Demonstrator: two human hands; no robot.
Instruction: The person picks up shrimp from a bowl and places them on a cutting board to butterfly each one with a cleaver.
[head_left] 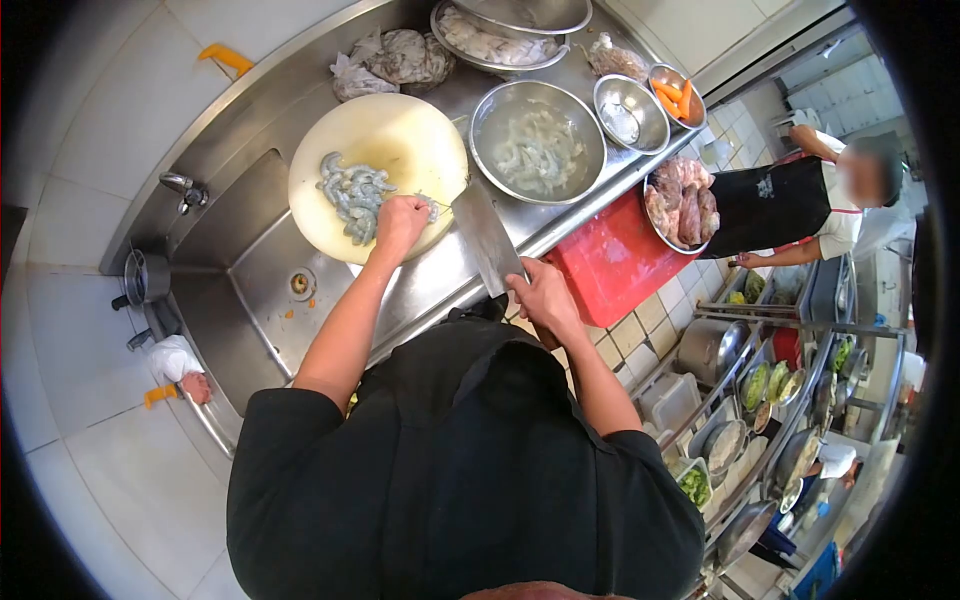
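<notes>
My left hand [402, 222] is closed at the fingertips on a grey raw shrimp [432, 208] over the right part of a round, pale yellow cutting board [420, 130]. To its left a pile of grey shrimp [352, 195] lies on the same board. My right hand [545, 298] grips the handle of a wide-bladed cleaver [483, 232]. The blade points up and away, just right of the board. Beyond the cleaver stands a large steel bowl [484, 165] with shrimp in cloudy liquid.
A sink basin [215, 310] lies to the left. Steel bowls [632, 112], carrots [672, 97] and bagged food [410, 60] fill the far counter. A red crate [610, 260] stands right, beside a bowl of meat [690, 205]. A person in a black apron [765, 212] stands beyond; shelves [770, 325] hold food.
</notes>
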